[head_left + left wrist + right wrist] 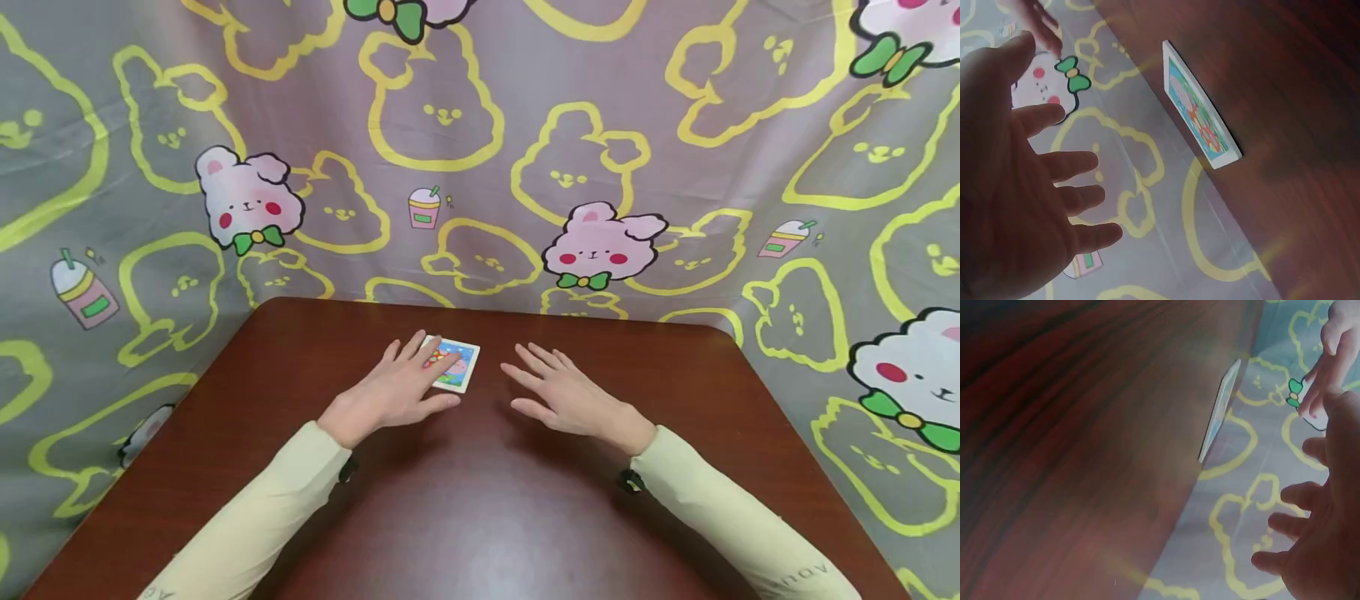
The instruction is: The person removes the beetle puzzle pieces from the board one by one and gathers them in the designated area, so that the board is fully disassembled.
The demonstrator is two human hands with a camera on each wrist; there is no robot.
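Note:
A flat, square picture card (467, 372) with a white border and a bright cartoon print lies on the table, towards its far edge. In the head view my left hand (392, 388) hovers over the card's left part and hides some of it. The left wrist view has that hand (1019, 181) apart from the card (1197, 112), fingers spread and nothing held. To the right of the card, my right hand (570, 398) is held above the table with its fingers extended and empty. From the right wrist, the card (1220, 412) appears nearly edge-on, away from the hand (1322, 531).
The dark reddish-brown wooden table (480, 500) has a glossy top. Behind it and along both sides hangs a grey curtain (480, 200) printed with yellow outlines, white bunny faces and drink cups. Both forearms, in pale sleeves (258, 508), reach in from the near side.

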